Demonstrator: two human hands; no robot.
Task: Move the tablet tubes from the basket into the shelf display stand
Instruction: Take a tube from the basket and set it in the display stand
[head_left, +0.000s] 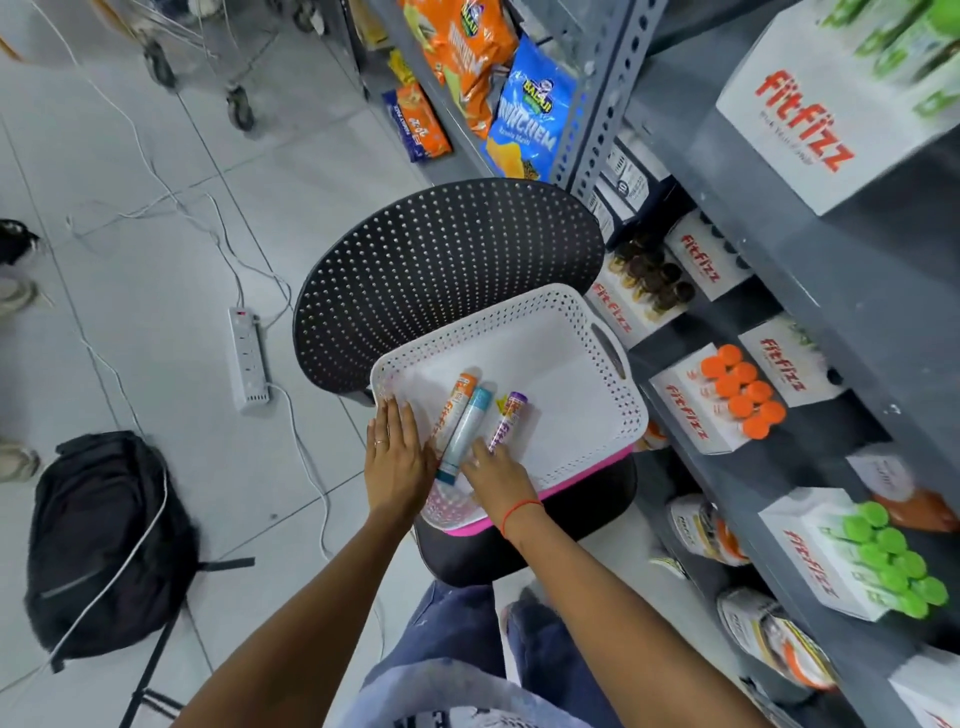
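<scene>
White basket (571, 332) holds three tubes; right hand (498, 480) reaches the purple tube (505, 422), fingers loose, left hand (397, 457) flat and empty. Next: grip, lift.

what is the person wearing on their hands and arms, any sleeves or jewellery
Both forearms are bare, with no sleeves in view. The left hand has a thin ring on one finger. The right hand wears no ring that I can see, but a thin red thread bracelet circles its wrist. No gloves or watch on either.
</scene>
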